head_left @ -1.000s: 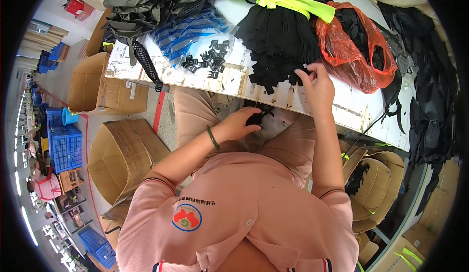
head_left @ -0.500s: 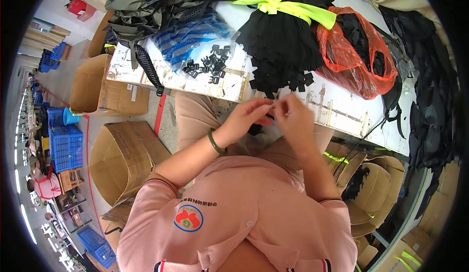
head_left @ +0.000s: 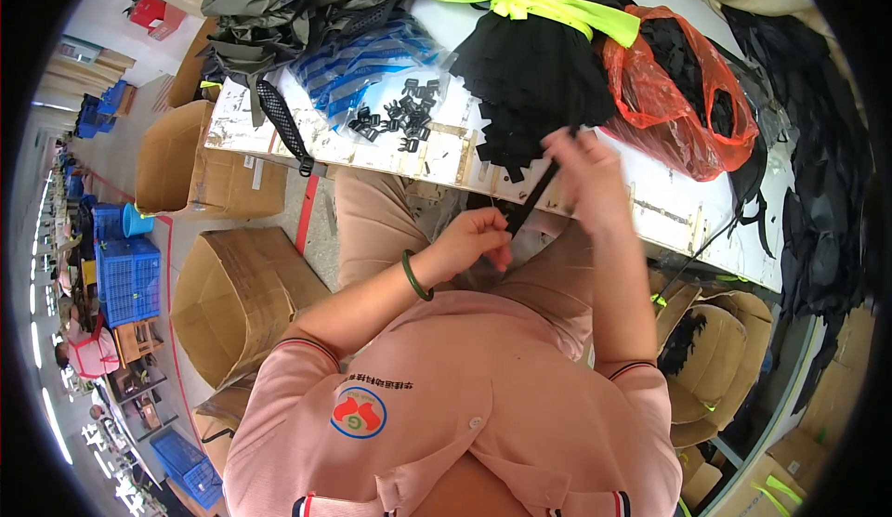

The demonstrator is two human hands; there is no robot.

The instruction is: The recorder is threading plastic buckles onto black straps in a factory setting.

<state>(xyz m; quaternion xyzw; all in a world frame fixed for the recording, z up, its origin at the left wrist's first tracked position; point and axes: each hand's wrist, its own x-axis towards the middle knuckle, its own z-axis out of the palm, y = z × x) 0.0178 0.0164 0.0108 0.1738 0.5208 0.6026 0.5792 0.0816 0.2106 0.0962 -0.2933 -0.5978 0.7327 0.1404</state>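
Observation:
A narrow black strap [head_left: 533,205] runs straight and slanting between my two hands, over my lap at the table's near edge. Its lower end is pinched in the closed fingers of my left hand [head_left: 472,240]. At the upper end, the fingers of my right hand [head_left: 591,179] close on the strap, though motion blurs them. Just beyond lies a thick bundle of black straps [head_left: 534,80] with cut ends toward me, tied by a neon yellow band [head_left: 548,11]. Small black plastic buckles [head_left: 400,117] lie loosely piled on clear plastic to the left of the bundle.
A red plastic bag [head_left: 664,127] with black material sits right of the bundle on the worn white table [head_left: 432,159]. Behind the buckles are a blue-striped plastic bag [head_left: 367,66] and dark green fabric [head_left: 279,11]. Cardboard boxes [head_left: 242,294] stand at left and right [head_left: 715,350].
My hands were together at the table edge. My right hand has moved up and right toward the bundle, my left slightly down, and the strap now stretches between them.

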